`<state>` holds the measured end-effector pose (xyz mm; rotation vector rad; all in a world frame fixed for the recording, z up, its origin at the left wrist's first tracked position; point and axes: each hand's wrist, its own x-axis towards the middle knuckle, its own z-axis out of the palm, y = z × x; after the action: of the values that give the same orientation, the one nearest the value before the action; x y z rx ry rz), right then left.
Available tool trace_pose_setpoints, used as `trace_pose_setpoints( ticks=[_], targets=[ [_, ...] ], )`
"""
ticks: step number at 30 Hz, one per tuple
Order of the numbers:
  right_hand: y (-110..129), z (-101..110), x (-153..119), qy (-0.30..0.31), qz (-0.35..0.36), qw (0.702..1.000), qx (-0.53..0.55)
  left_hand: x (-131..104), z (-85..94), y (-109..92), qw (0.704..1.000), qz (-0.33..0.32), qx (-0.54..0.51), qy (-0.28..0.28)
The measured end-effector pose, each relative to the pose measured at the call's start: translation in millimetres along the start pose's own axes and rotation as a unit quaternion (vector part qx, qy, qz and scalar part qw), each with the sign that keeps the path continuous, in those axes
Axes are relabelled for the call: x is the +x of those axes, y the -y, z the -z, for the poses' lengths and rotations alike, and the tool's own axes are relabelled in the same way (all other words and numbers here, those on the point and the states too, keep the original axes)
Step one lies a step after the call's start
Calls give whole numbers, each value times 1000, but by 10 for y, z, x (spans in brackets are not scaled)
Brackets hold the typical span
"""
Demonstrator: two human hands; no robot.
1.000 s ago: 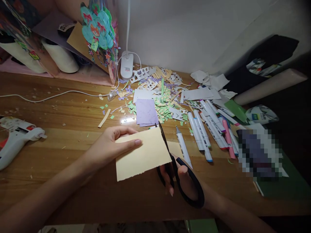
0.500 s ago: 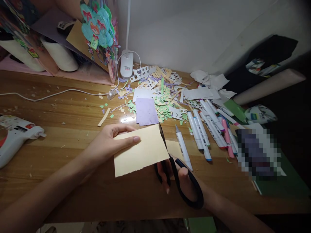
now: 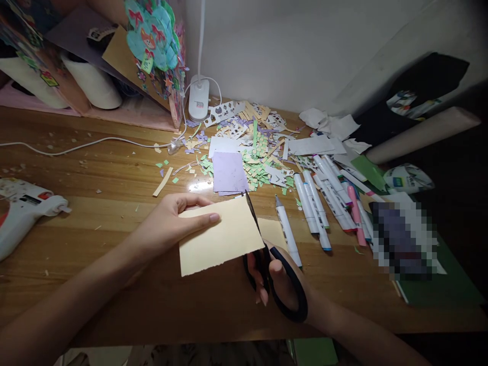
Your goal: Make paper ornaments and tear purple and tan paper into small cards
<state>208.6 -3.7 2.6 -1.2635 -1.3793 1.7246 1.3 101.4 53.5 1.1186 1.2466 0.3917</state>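
Observation:
A cream paper card [image 3: 217,239] with a rough lower edge is pinched in my left hand [image 3: 183,218], thumb on top. My right hand [image 3: 282,279] has its fingers through the handles of black scissors [image 3: 301,300]. The scissor blades lie along the card's right edge, pointing away from me. Another cream piece [image 3: 271,231] lies on the table behind the scissors. Just beyond the card rests a stack of purple paper [image 3: 230,173].
Green, cream and purple paper scraps [image 3: 259,152] are heaped at the back. Several markers [image 3: 324,193] lie to the right, one uncapped marker [image 3: 287,231] near my right hand. A glue gun [image 3: 26,213] sits at the left, and a white cable [image 3: 95,141] crosses behind it.
The scissor handles have moved closer together, with the right handle shifting left. My left hand and the card have hardly moved.

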Motion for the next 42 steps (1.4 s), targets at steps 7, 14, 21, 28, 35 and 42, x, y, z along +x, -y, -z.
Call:
trace_pose_setpoints(
  ticks=[7, 14, 21, 28, 35, 42],
  targets=[
    [-23, -5, 39, -76, 3, 996, 38, -23, -4, -34, 1000, 10, -8, 16],
    [231, 95, 132, -172, -18, 985, 6, -31, -53, 58, 988, -114, 88, 57],
    [190, 60, 160, -259, 59, 961, 75, -52, -171, 98, 990, -99, -80, 53],
    [75, -2, 171, -199, 68, 963, 167, -52, -260, 200, 982, -92, -159, 49],
    [-37, -198, 48, 11, 69, 958, 280, -141, -339, 214, 980, -146, -76, -114],
    [-30, -113, -38, 57, 36, 972, 226, -71, -163, 153, 966, -193, -27, -170]
  ],
)
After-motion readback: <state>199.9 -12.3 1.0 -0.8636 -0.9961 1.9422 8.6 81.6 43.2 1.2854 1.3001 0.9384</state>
